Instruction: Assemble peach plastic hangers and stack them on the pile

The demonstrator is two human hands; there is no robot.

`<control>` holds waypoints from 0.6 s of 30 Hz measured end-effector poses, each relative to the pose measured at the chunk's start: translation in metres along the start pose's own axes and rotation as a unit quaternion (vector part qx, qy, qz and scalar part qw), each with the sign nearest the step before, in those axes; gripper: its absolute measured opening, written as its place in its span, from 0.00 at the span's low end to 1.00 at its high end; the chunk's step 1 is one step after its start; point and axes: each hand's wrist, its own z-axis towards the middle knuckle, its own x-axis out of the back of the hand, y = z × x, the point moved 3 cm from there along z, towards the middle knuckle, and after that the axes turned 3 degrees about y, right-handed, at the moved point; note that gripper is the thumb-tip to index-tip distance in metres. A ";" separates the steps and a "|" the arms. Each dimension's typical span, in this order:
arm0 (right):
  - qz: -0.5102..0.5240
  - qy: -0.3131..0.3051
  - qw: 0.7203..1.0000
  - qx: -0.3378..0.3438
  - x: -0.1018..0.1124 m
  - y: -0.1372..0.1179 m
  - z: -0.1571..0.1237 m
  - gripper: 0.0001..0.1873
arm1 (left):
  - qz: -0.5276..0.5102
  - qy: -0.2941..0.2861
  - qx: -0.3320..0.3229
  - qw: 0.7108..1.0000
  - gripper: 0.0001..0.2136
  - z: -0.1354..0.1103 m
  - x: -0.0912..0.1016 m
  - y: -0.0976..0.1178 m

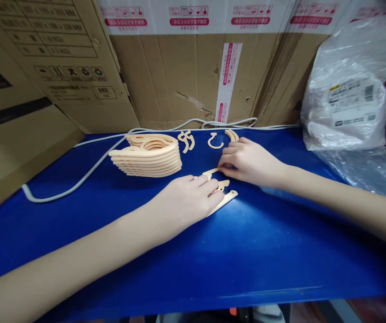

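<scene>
My left hand (188,199) lies palm down on cream plastic hanger pieces (225,199) in the middle of the blue table (247,251), fingers together and pressing them. My right hand (247,161) pinches the tip of one thin cream piece (210,172) just beyond the left hand. A stack of several folded cream hangers (149,154) stands to the left of both hands. Loose cream hooks (215,141) and curved pieces (186,140) lie behind the hands near the table's back edge.
Cardboard boxes (193,76) wall the back and left. A white cable (78,177) runs along the back edge and curves down the left side. A clear plastic bag with white contents (346,103) sits at the right.
</scene>
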 end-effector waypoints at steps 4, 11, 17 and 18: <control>-0.036 -0.002 0.998 -0.057 0.003 0.019 -0.032 0.10 | -0.002 -0.049 0.018 0.999 0.13 -0.001 0.002 -0.010; -0.081 0.048 0.994 -0.046 0.014 0.004 -0.065 0.14 | 0.009 -0.139 0.088 0.986 0.15 0.003 0.003 -0.021; 0.090 0.037 0.995 0.026 0.010 -0.034 -0.061 0.15 | 0.026 -0.185 0.106 0.977 0.18 0.008 0.002 -0.021; 0.110 0.034 0.993 0.038 0.009 -0.035 -0.060 0.15 | 0.030 -0.184 0.105 0.977 0.18 0.008 0.001 -0.022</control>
